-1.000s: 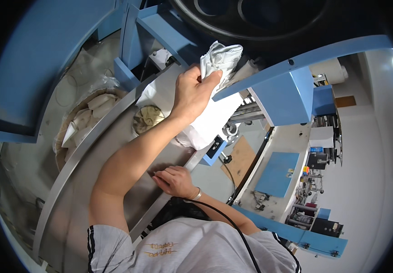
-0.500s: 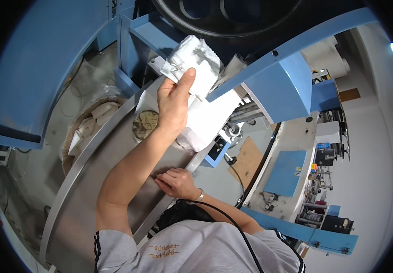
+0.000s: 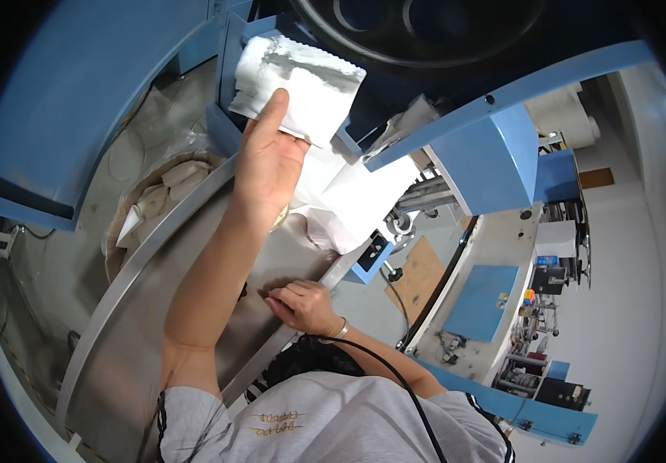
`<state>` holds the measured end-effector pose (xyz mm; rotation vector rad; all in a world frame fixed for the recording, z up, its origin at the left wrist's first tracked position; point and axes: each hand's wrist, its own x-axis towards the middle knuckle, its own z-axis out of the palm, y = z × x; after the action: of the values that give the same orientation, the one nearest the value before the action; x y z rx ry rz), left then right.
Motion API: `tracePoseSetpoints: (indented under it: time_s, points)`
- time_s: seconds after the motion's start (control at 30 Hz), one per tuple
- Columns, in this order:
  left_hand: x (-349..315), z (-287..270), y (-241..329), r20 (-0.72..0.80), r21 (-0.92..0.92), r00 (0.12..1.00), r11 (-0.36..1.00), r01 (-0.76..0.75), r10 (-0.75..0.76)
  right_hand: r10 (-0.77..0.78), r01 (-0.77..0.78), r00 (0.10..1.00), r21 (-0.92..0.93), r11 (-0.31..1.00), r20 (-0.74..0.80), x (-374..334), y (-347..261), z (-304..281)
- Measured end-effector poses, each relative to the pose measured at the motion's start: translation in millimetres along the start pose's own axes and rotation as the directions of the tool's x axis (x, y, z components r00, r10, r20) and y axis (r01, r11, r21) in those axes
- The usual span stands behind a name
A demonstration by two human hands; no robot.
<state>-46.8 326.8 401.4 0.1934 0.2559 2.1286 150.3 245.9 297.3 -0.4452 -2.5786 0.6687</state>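
Note:
My left hand [image 3: 271,158] grips a flat white packet [image 3: 298,89] by its lower edge, thumb on the face towards me. The packet has zigzag-cut edges and a shiny grey patch along its top. Curled at the near edge of the steel tray [image 3: 217,324], my right hand [image 3: 302,305] has its fingers folded, with nothing seen in them. Beyond it, white sheet material [image 3: 364,193] lies over the tray's far end. A round yellowish thing [image 3: 280,218] is mostly hidden behind my left wrist.
A blue machine frame [image 3: 495,85] with a dark round part [image 3: 425,46] stands ahead. A round container [image 3: 121,224] with several white packets sits left of the tray. To the right is a bench [image 3: 456,309] with a blue panel. A black cable [image 3: 383,366] crosses my right arm.
My left hand has moved left and slightly up with the packet, which is now turned flatter to view. My wrist now covers most of the round yellowish thing. The right hand has barely moved.

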Motion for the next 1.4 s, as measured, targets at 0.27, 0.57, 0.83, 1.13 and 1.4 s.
tracePoseSetpoints:
  time_s: [0.27,0.57,0.83,1.13,1.4]
  points:
    - [-23,-8,11,-0.033,-0.064,0.991,0.990,0.125,-0.127,0.002,-0.002,1.000,0.009,1.000,0.009,1,-2,-2]
    - [-88,2,13,0.070,0.019,0.987,0.989,0.147,-0.148,0.055,-0.055,0.998,0.219,0.974,0.007,-12,2,-3]
    - [-155,1,-13,0.019,0.217,0.989,0.966,0.138,-0.145,0.611,-0.015,0.787,0.987,0.158,-0.086,14,-19,-87]
    - [-201,10,-36,0.147,0.591,0.987,0.806,-0.033,-0.067,0.656,-0.075,0.749,0.973,0.218,-0.089,-20,-15,-122]
    - [-220,16,-47,0.280,0.704,0.947,0.704,-0.092,-0.157,0.665,-0.001,0.745,0.997,0.079,-0.052,-60,-9,-138]
